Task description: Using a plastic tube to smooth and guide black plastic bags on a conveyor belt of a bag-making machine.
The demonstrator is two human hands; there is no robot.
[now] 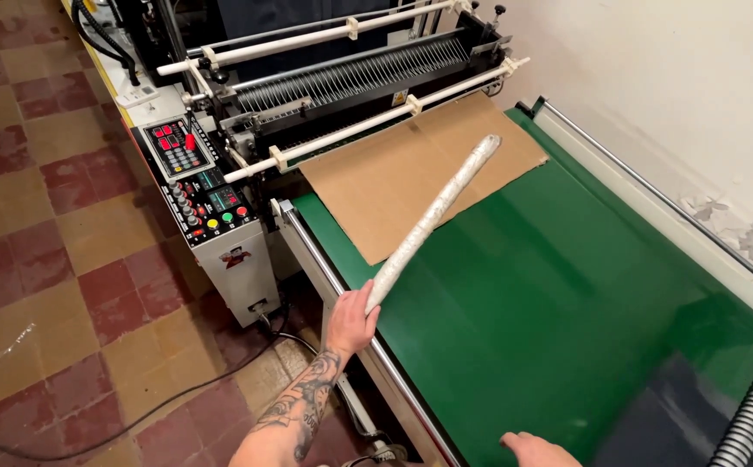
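My left hand (352,322) grips the near end of a long white roll (435,216) wrapped in clear film. The roll slants up and to the right, above a green conveyor belt (558,303) and a brown cardboard sheet (411,169). Its far end hangs over the cardboard's right part. My right hand (539,450) shows only partly at the bottom edge, resting on the belt's near side with nothing seen in it.
A machine with white rollers and a row of thin wires (350,78) stands behind the belt. Its control panel (197,177) with coloured buttons faces left. Black cables (134,419) trail over the tiled floor. A white wall (670,86) runs along the right.
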